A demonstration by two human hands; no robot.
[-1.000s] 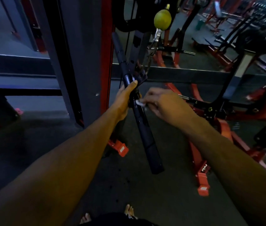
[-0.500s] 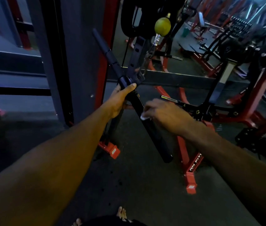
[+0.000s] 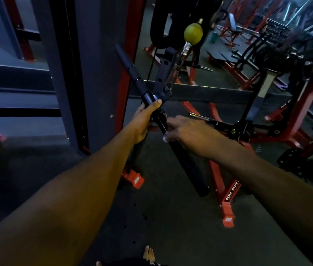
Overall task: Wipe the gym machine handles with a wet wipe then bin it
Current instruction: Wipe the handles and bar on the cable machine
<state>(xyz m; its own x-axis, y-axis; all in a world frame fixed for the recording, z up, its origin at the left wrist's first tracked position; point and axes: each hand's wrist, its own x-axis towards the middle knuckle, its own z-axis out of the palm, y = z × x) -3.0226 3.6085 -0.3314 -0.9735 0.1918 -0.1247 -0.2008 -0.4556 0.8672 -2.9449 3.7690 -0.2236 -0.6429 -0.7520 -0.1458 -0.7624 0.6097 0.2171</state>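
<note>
Hands are both working on the bar handle (image 3: pixel 182 160), which I am seeing hanging in front of me at the middle of the view, clipped below a yellow-green ball (image 3: pixel 193 34) on the cable. Its long axis is running diagonally, the far end pointing up and to the left toward the grey upright (image 3: pixel 94 54), the near end pointing down and to the right over the dark floor (image 3: pixel 171 217). My left hand (image 3: pixel 144 121) is gripping the bar just below the central bracket (image 3: pixel 161 93), fingers curling round the shaft from behind and the thumb lying straight along the top toward that bracket. My right hand (image 3: pixel 188 133) is coming across from the right, sitting on the lower half of the bar just beside the left hand without touching it. Its fingers are pressing together over the shaft with the wet wipe (image 3: pixel 166 138) under them; only a small pale edge of it is showing at the lower side of the hand, against the black grip. I cannot tell how far those fingers are wrapping round the far side. Beyond the bar, red machine frames (image 3: pixel 228 198) are standing on the floor, one foot lying below the bar's near end, and my bare toes (image 3: pixel 149 253) are showing at the bottom edge.
</note>
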